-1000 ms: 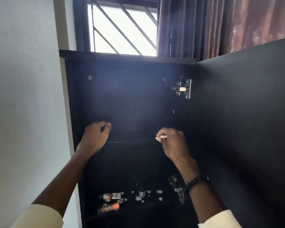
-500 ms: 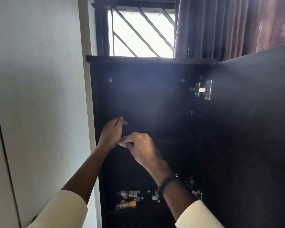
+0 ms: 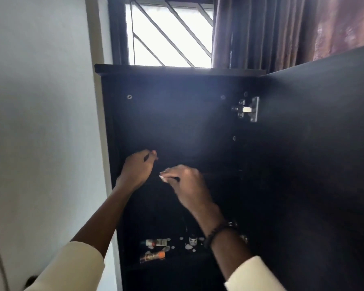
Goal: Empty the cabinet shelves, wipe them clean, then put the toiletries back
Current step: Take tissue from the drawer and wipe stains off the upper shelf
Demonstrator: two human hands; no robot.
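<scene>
Head cam: both hands up at the upper shelf [image 3: 219, 174] of the dark cabinet [image 3: 177, 114], door [image 3: 324, 143] swung open to the right. Left hand [image 3: 136, 169] has fingers curled over the shelf's left end; holding anything? Can't tell. Right hand [image 3: 184, 181] just beside it, pinching something small and pale, too dim to ID. Toiletries [image 3: 156, 248] lie well below that shelf, approx. two tubes, a small bottle, white spots. Looks like the emptying step; next, prob. clear those lower bits before wiping.
</scene>
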